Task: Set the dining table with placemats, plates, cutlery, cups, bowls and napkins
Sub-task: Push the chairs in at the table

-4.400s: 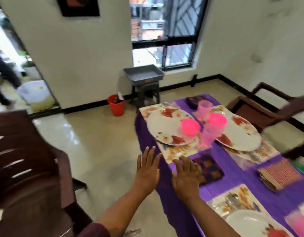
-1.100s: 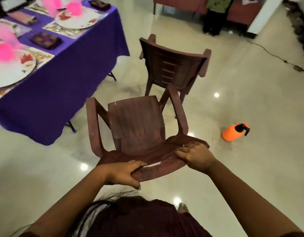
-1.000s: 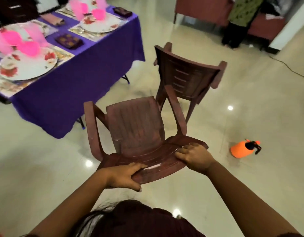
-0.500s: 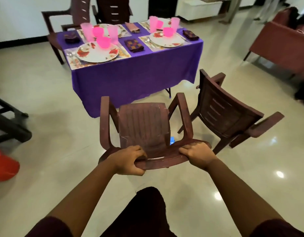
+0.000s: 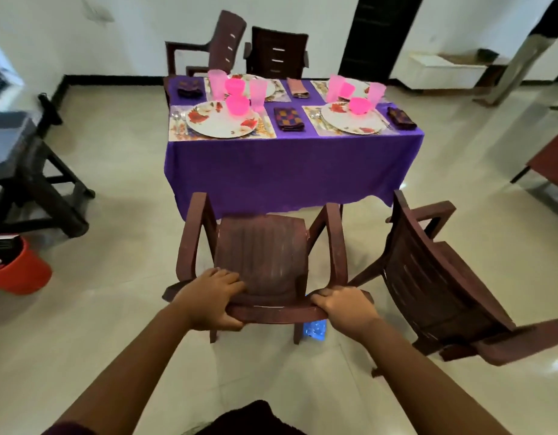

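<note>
Room: glossy pale tiled floor (image 5: 120, 309), white walls, a dark doorway (image 5: 378, 36) at the far right.
Writing: white marks show on the contents of the red bucket (image 5: 18, 271) at the left edge, too blurred to read.
Table: dining table (image 5: 290, 171) under a purple cloth, far of the hands and well apart from them.
Left hand: left hand (image 5: 208, 301) grips the top rail of the near brown chair (image 5: 262, 259), fingers over the front of the back, thumb curled under.
Right hand: right hand (image 5: 343, 310) clamps the same rail at its right end, fingers curled over the edge.
Chair: brown plastic, ribbed back, armrests; it faces the table's near edge and stands between the hands and the table.
Second chair: second brown chair (image 5: 440, 284) stands just right of the held one, turned at an angle.
Far chairs: two brown chairs (image 5: 274, 51) stand beyond the table.
Settings: floral placemats bear white floral plates (image 5: 221, 120); pink bowls (image 5: 237, 105) sit on the plates, pink cups (image 5: 215, 84) behind them.
Cutlery: spoons (image 5: 177, 119) lie left of the near left plate.
Napkins: folded patterned napkins (image 5: 288, 119) lie between and beside the settings.
Left side: a dark wooden stand (image 5: 42, 183).
</note>
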Tool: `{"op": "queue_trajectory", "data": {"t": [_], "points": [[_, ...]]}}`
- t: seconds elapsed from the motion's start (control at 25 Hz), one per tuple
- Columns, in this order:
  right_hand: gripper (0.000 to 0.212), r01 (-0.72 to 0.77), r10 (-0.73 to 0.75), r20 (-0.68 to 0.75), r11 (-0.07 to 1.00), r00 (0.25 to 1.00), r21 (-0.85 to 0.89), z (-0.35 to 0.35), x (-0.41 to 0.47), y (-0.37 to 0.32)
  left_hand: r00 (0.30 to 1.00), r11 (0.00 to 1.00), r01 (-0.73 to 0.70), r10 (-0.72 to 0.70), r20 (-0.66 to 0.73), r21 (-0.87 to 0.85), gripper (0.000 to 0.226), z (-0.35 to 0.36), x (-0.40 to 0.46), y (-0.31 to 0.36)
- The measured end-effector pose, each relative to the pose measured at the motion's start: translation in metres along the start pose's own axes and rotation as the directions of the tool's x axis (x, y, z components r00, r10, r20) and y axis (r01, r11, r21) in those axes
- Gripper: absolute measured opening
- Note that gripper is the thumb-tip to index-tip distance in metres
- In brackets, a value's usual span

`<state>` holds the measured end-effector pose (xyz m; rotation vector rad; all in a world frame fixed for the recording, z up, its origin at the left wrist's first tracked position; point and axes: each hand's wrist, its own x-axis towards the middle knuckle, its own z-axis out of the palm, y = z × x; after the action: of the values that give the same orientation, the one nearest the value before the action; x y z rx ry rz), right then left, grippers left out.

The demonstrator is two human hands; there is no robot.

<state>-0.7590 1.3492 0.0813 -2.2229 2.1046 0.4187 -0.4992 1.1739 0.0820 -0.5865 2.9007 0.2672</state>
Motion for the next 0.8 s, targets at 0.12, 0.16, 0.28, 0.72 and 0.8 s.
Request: {"op": "queue_trajectory", "data": {"t": [0.12,0.16,0.28,0.72,0.8], "points": [[0.035,0.059,-0.059,-0.007,0.998,0.998,0.035,0.002,0.002,0.006,0.998,0.998,0.059,-0.06,0.035,0.03,0.073,-0.001,-0.003,0.011],[0.034,0.083,-0.082,-0.022,0.995,0.996,0.051,0.002,0.002,0.008,0.994,0.995,0.102,-0.102,0.032,0.007,0.073,0.0,-0.005,0.017],[0.036,0.147,-0.147,-0.001,0.989,0.989,0.02,0.005,0.011,0.017,0.983,0.981,0.183,-0.181,0.036,-0.067,0.072,-0.002,-0.008,0.024],[0.056,0.233,-0.232,-0.043,0.972,0.972,0.02,0.022,0.027,0.072,0.939,0.939,0.343,-0.343,-0.006,-0.034,0.061,-0.005,0.021,0.065],[0.044,0.19,-0.19,-0.048,0.982,0.981,-0.003,0.015,0.032,0.079,0.929,0.929,0.368,-0.369,-0.039,-0.025,0.066,0.0,0.032,0.065]]}}
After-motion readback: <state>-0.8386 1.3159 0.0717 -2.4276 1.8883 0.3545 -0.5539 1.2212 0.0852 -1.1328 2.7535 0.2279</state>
